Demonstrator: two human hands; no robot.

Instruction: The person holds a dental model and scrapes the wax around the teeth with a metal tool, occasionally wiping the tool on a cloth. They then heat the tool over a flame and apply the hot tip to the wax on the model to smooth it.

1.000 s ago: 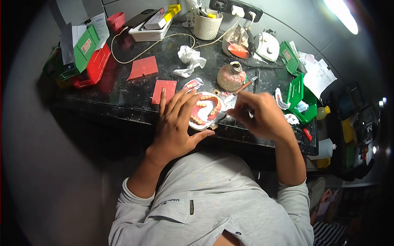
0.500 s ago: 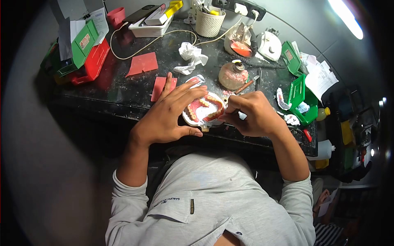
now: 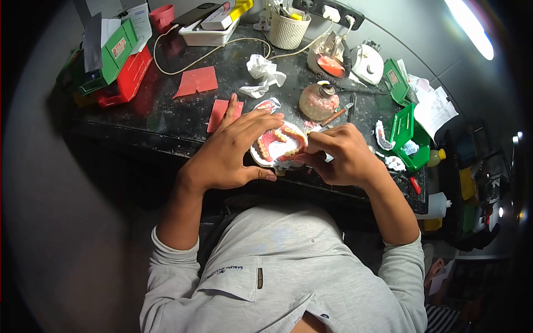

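A white plaster dental model [image 3: 256,157] bearing a denture [image 3: 268,143] with pink base and tooth-coloured teeth sits at the bench's near edge. My left hand [image 3: 226,149] spans its left side, fingers stretched over the far rim and thumb along the near side. At the right rim, my right hand [image 3: 340,152] is closed, thumb and bent index finger pinching the model's edge beside the teeth; its fingertips are partly hidden. Just beyond the left fingers lies a small white piece with pink on it [image 3: 268,104]. A knife with a brown handle [image 3: 334,116] rests beyond the right hand.
Pink wax sheets [image 3: 197,82] and crumpled tissue [image 3: 263,72] lie farther back on the black bench [image 3: 166,125]. A round burner-like jar [image 3: 318,102] stands behind the model. Green boxes [image 3: 415,141] are at right, green and red boxes [image 3: 125,80] at left.
The view has shifted slightly, so bench things appear a little to the right and higher. Both hands stay at the model with nearly the same hold.
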